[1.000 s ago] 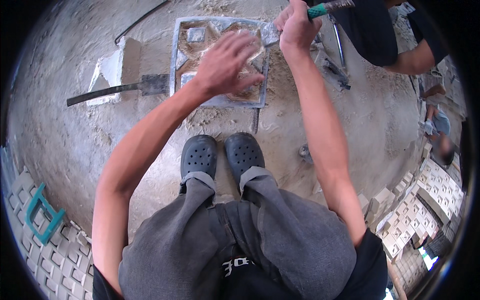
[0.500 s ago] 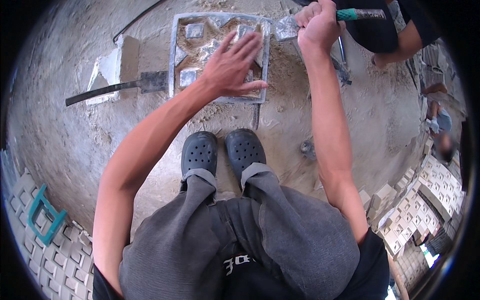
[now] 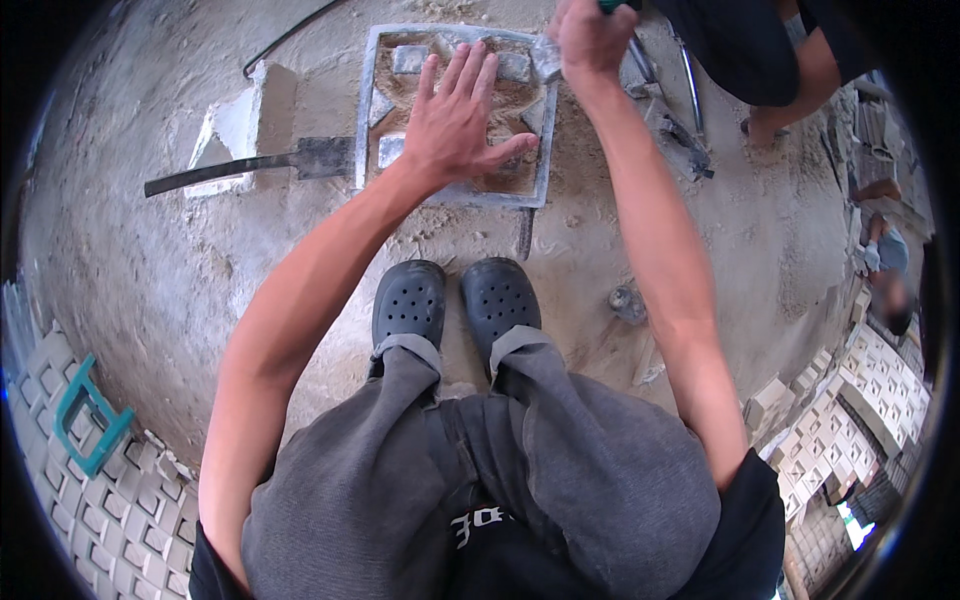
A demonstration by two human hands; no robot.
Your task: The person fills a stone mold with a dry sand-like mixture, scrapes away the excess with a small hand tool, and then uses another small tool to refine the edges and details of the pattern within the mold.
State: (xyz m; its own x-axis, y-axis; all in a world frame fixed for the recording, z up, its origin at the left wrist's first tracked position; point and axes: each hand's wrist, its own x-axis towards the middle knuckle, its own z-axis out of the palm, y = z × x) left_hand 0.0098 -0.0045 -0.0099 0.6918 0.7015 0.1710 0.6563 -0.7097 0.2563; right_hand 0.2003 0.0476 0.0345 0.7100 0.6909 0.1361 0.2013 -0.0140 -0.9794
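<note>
My left hand (image 3: 455, 118) is spread flat over a square metal mould (image 3: 545, 165) with raised blocks and sandy powder inside; whether the palm touches it I cannot tell. My right hand (image 3: 590, 40) is closed round a green-handled tool (image 3: 618, 4) at the mould's far right corner. The tool's silvery, dusty head (image 3: 546, 58) shows beside the mould's rim, and its exact kind is unclear. From the mould's left side sticks out a flat dark metal handle (image 3: 230, 177). A short rod (image 3: 525, 235) juts from its near edge.
A broken white block (image 3: 235, 130) lies left of the mould. Metal tools (image 3: 680, 140) rest on the dusty floor to the right, near another person's arm (image 3: 790, 100). Patterned blocks (image 3: 820, 445) are stacked at lower right; more lie lower left with a teal frame (image 3: 85, 420).
My right hand has shifted left toward the mould's corner, and the tool's handle has swung away from pointing right. My left hand has moved slightly away from me over the mould, fingers pointing more straight ahead.
</note>
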